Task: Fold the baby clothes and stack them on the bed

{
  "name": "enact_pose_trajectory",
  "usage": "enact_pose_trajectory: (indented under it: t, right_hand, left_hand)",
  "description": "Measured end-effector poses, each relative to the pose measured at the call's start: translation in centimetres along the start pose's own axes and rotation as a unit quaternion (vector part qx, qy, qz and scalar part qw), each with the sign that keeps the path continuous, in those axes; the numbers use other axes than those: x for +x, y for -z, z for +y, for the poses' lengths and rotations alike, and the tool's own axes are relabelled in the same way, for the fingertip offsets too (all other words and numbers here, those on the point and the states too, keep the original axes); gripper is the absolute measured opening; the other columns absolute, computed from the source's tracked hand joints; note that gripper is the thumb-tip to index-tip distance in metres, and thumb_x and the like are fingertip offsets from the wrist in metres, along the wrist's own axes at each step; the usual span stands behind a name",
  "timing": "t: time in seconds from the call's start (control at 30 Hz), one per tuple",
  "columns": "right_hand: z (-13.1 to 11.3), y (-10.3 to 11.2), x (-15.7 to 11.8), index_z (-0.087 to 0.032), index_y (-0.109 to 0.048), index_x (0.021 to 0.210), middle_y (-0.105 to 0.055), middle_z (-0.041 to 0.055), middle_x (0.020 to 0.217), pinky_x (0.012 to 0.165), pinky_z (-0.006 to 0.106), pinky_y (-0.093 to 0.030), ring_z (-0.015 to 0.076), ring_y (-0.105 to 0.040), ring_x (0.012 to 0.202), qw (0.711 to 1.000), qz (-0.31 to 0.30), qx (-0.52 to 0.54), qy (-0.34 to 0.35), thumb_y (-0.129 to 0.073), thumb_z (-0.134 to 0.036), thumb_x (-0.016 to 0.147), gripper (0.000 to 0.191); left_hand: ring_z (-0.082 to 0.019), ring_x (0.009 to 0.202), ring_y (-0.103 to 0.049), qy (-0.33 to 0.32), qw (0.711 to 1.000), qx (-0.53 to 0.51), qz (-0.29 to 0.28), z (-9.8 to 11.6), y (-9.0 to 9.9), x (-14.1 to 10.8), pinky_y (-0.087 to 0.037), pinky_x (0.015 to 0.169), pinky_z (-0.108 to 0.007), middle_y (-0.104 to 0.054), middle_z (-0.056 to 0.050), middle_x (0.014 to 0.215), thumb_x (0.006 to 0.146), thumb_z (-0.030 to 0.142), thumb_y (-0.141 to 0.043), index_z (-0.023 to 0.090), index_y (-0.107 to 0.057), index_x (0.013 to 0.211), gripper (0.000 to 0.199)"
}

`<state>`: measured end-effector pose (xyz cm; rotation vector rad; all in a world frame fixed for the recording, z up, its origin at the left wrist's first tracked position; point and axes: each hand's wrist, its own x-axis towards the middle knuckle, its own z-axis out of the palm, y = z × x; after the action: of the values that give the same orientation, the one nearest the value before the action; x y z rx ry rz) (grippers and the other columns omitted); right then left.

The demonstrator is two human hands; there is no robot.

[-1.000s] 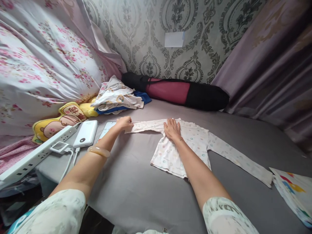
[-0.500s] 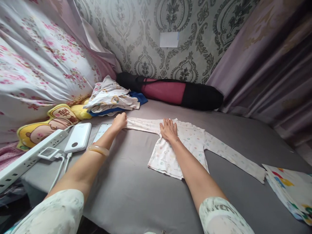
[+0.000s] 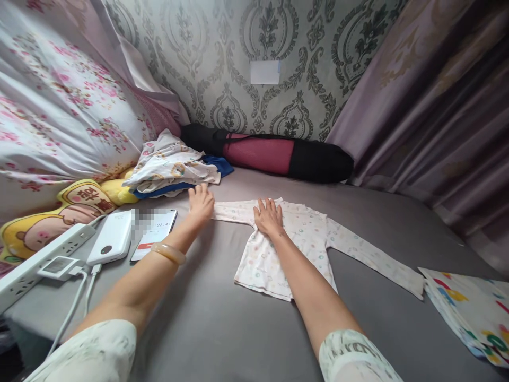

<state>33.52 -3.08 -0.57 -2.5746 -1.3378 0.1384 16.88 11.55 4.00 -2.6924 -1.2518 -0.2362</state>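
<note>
Near left lie one power strip (image 3: 75,242), one power bank (image 3: 113,233) and one phone (image 3: 159,233); at right, one folded cloth (image 3: 473,307) by a sleeve (image 3: 374,260). Between them one pale shirt (image 3: 306,233) with small pastel prints lies flat on the gray sheet (image 3: 207,318). The right hand (image 3: 269,217) rests on it, spread; the left hand (image 3: 202,204) is at the other sleeve, whether pinching I cannot tell. Beyond: one clothes pile (image 3: 170,164), one long bag (image 3: 258,154).
</note>
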Motion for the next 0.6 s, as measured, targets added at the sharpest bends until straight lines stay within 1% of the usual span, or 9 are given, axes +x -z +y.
enact_pose_trajectory:
  t: [0.07, 0.1, 0.13, 0.2, 0.27, 0.33, 0.43, 0.53, 0.6]
  right_hand:
    - [0.0, 0.0, 0.0, -0.023, -0.031, 0.153, -0.025, 0.0074, 0.161, 0.118, 0.046, -0.004, 0.0238, -0.013, 0.148, 1.000, -0.001, 0.000, -0.001, -0.017, -0.046, 0.100, 0.059]
    - [0.0, 0.1, -0.1, -0.023, -0.031, 0.153, -0.024, 0.0073, 0.161, 0.118, 0.046, -0.004, 0.0239, -0.013, 0.148, 1.000, 0.000, 0.001, -0.001, -0.017, -0.045, 0.100, 0.059]
    - [0.0, 0.1, -0.1, -0.023, -0.031, 0.153, -0.024, 0.0071, 0.161, 0.118, 0.046, -0.004, 0.0238, -0.013, 0.148, 1.000, 0.000, 0.001, -0.001, -0.016, -0.044, 0.100, 0.059]
    - [-0.1, 0.2, -0.1, -0.023, -0.031, 0.153, -0.024, 0.0065, 0.161, 0.118, 0.046, -0.004, 0.0232, -0.013, 0.148, 1.000, -0.002, -0.001, 0.000, -0.015, -0.041, 0.101, 0.058]
    - [-0.1, 0.3, -0.2, -0.023, -0.030, 0.153, -0.024, 0.0063, 0.161, 0.118, 0.046, -0.005, 0.0228, -0.013, 0.148, 1.000, -0.004, -0.003, 0.000, -0.016, -0.038, 0.100, 0.057]
    - [-0.2, 0.4, -0.2, -0.022, -0.030, 0.153, -0.024, 0.0069, 0.161, 0.118, 0.047, -0.005, 0.0232, -0.014, 0.148, 1.000, -0.005, 0.000, 0.000, -0.017, -0.037, 0.100, 0.057]
    - [-0.2, 0.5, -0.3, -0.021, -0.030, 0.153, -0.024, 0.0076, 0.161, 0.118, 0.047, -0.005, 0.0238, -0.014, 0.148, 1.000, -0.004, 0.010, 0.001, -0.017, -0.037, 0.100, 0.057]
    - [-0.1, 0.3, -0.3, -0.022, -0.029, 0.154, -0.022, 0.0070, 0.161, 0.118, 0.047, -0.004, 0.0233, -0.013, 0.148, 1.000, -0.006, 0.014, -0.001, -0.018, -0.038, 0.101, 0.056]
    - [-0.1, 0.2, -0.4, -0.022, -0.031, 0.153, -0.023, 0.0072, 0.161, 0.118, 0.047, -0.004, 0.0232, -0.013, 0.149, 1.000, -0.003, 0.025, 0.002, -0.020, -0.039, 0.101, 0.056]
  left_hand:
    - [-0.034, 0.127, -0.045, -0.105, 0.993, -0.059, 0.005, 2.6, -0.2, 0.2, -0.034, 0.103, -0.050, -0.054, -0.020, 0.133, 0.088, 0.013, -0.042, 0.013, -0.062, 0.118, 0.036]
    - [-0.030, 0.128, -0.046, -0.156, 0.982, -0.103, -0.010, 4.1, -0.5, 0.2, -0.034, 0.106, -0.045, -0.056, -0.017, 0.133, 0.090, 0.017, -0.042, 0.016, -0.059, 0.124, 0.037]
    - [-0.026, 0.130, -0.046, -0.189, 0.971, -0.144, -0.020, 5.5, -0.9, 0.1, -0.034, 0.107, -0.041, -0.056, -0.015, 0.134, 0.093, 0.018, -0.039, 0.017, -0.055, 0.129, 0.040]
    - [-0.023, 0.132, -0.046, -0.205, 0.959, -0.191, -0.048, 7.9, -1.9, -0.3, -0.033, 0.109, -0.038, -0.056, -0.016, 0.136, 0.097, 0.021, -0.032, 0.015, -0.050, 0.135, 0.042]
    - [-0.023, 0.138, -0.040, -0.202, 0.956, -0.200, -0.076, 8.9, -2.9, -0.8, -0.029, 0.113, -0.038, -0.049, -0.015, 0.145, 0.099, 0.026, -0.029, 0.013, -0.046, 0.139, 0.045]
    - [-0.024, 0.144, -0.030, -0.193, 0.958, -0.186, -0.099, 8.5, -3.5, -1.3, -0.023, 0.117, -0.041, -0.039, -0.014, 0.153, 0.100, 0.034, -0.027, 0.014, -0.041, 0.144, 0.050]
    - [-0.025, 0.148, -0.021, -0.182, 0.964, -0.154, -0.120, 6.1, -3.9, -1.8, -0.016, 0.119, -0.044, -0.028, -0.011, 0.159, 0.101, 0.042, -0.024, 0.017, -0.033, 0.150, 0.056]
    - [-0.027, 0.148, -0.019, -0.154, 0.971, -0.127, -0.130, 3.3, -4.0, -2.2, -0.016, 0.118, -0.048, -0.025, -0.011, 0.160, 0.100, 0.045, -0.020, 0.018, -0.030, 0.152, 0.059]
    - [-0.028, 0.148, -0.022, -0.135, 0.978, -0.114, -0.108, 2.1, -4.1, -2.6, -0.016, 0.118, -0.050, -0.028, -0.013, 0.159, 0.100, 0.046, -0.020, 0.017, -0.033, 0.151, 0.060]
